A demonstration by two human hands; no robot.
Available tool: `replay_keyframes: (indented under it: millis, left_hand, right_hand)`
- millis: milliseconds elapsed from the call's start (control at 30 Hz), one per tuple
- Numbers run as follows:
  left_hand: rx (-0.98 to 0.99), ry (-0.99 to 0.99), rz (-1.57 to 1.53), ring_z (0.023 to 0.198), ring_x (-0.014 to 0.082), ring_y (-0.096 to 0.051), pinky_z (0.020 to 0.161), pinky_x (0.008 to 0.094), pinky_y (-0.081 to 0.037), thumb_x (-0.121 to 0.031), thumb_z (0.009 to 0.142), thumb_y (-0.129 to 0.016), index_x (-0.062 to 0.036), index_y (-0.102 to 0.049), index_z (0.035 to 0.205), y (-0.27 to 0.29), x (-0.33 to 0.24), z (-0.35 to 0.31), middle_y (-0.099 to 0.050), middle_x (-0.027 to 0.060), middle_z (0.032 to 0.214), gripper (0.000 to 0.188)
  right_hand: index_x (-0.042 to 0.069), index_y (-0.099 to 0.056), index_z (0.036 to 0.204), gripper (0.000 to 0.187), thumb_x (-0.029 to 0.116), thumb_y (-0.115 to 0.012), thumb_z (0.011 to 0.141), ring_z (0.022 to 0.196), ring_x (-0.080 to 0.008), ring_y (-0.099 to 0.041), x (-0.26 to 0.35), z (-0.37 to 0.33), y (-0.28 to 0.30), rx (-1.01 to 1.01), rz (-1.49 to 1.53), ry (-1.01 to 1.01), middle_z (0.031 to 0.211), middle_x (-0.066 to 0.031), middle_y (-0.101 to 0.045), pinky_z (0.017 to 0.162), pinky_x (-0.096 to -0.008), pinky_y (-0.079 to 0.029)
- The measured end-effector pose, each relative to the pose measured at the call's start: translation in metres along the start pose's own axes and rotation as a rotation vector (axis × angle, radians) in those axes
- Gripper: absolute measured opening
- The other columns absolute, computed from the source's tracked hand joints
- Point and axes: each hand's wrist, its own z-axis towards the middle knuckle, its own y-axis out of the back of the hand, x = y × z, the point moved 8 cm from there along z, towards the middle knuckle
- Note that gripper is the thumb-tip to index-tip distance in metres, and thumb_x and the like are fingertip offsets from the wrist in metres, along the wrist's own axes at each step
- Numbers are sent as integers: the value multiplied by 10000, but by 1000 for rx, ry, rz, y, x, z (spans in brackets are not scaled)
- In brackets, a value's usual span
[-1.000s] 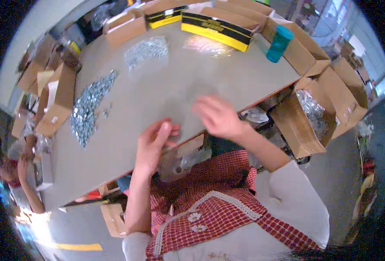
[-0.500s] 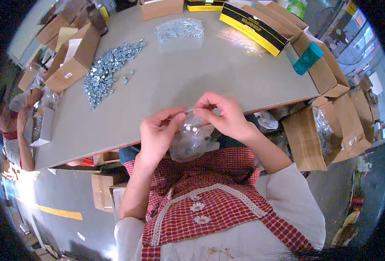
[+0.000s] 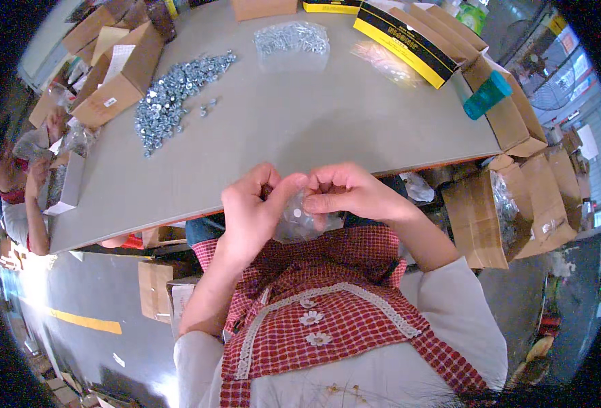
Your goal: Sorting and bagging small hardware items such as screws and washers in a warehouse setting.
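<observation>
Between my hands, just off the table's near edge, hangs a clear plastic bag point(image 3: 294, 228) with small round white spots on it. My left hand point(image 3: 256, 204) pinches its upper edge between thumb and fingers. Right beside it, my right hand point(image 3: 348, 194) grips the same edge, thumb pressed against bent fingers. The two hands nearly touch, and the fingers hide most of the bag's top. Whether anything lies inside the bag I cannot tell. Beyond, a pile of small silvery metal fasteners point(image 3: 175, 98) is spread over the grey table point(image 3: 266, 112).
At the far side lies a clear bag of metal pieces point(image 3: 291, 42). A black-and-yellow box point(image 3: 402, 44) and a teal cup point(image 3: 487, 95) stand back right. Open cartons point(image 3: 120, 81) are at left, another carton point(image 3: 474, 217) at lower right. A co-worker point(image 3: 28, 183) sits at far left.
My hands have drawn closer together and the left has rolled inward. The bag's upper edge, stretched between them before, is now bunched under the fingers. The whole view has shifted slightly.
</observation>
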Motion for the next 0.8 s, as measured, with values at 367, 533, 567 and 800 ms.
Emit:
replay_keyframes:
  millis: [367,533,567,800]
  left_hand:
    - [-56,-200,-206,680,90,-611,634,241,-489,-43,862,-721,2,-692,889,5,-12,-3,-679,52,741,60]
    - [-66,-135,-110,650,86,-601,596,254,-486,-60,847,-745,3,-666,867,10,-13,-7,-677,59,737,103]
    - [-64,-137,-111,650,86,-601,596,254,-486,-60,847,-745,3,-666,867,11,-13,-7,-677,59,737,103]
    - [-17,-92,-163,683,68,-595,597,240,-475,-82,852,-755,2,-692,868,7,-5,-8,-676,42,745,105]
  right_hand:
    - [39,-623,1021,171,153,-675,906,990,-153,-607,10,3,13,-212,-179,146,1069,-50,-624,863,-307,-482]
    - [115,-624,982,227,108,-683,763,1235,-365,-470,81,-4,-13,-324,-1058,641,1215,-123,-552,1045,-472,-377]
    - [115,-624,982,227,108,-683,763,1235,-365,-470,82,-4,-13,-327,-1060,641,1215,-123,-552,1045,-472,-377]
    - [115,-617,912,182,121,-689,745,1271,-379,-435,78,5,-8,-269,-1103,588,1212,-95,-568,1080,-513,-327]
